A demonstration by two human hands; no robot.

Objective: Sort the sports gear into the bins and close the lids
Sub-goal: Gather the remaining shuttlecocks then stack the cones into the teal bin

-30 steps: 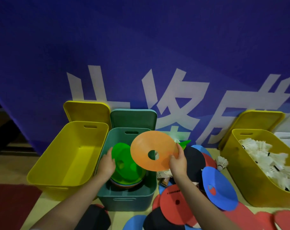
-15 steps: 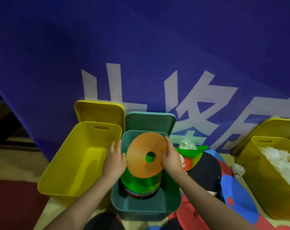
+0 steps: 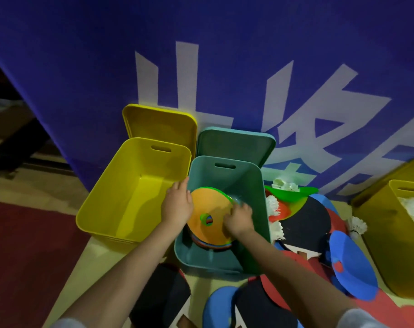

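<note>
both my hands are down in the teal bin (image 3: 260, 209): the left hand (image 3: 177, 205) lies against the left edge of the orange disc cone (image 3: 209, 217), fingers fairly straight and touching it, and the right hand (image 3: 239, 220) sits on the disc's right edge with fingers curled; it's blurred, so i cannot tell whether it actually grips the rim or just presses on it. the orange disc lies tilted on top of a stack of coloured discs (image 3: 208, 245) inside the bin, a green one (image 3: 221, 192) peeking out behind it. the teal lid (image 3: 234, 145) stands propped behind the bin against the blue banner (image 3: 201, 43). just to the left is an open yellow bin (image 3: 120, 209) with its yellow lid (image 3: 158, 124) upright behind it. to the right on the floor lies a heap of gear: a green disc cone (image 3: 291, 194) with white shuttlecocks (image 3: 285, 184) on it, a black paddle (image 3: 305, 223), a blue disc cone (image 3: 350, 263) and red pieces. at the far right another yellow bin (image 3: 390, 233) holds white shuttlecocks, and one shuttlecock (image 3: 357, 224) lies beside it.
</note>
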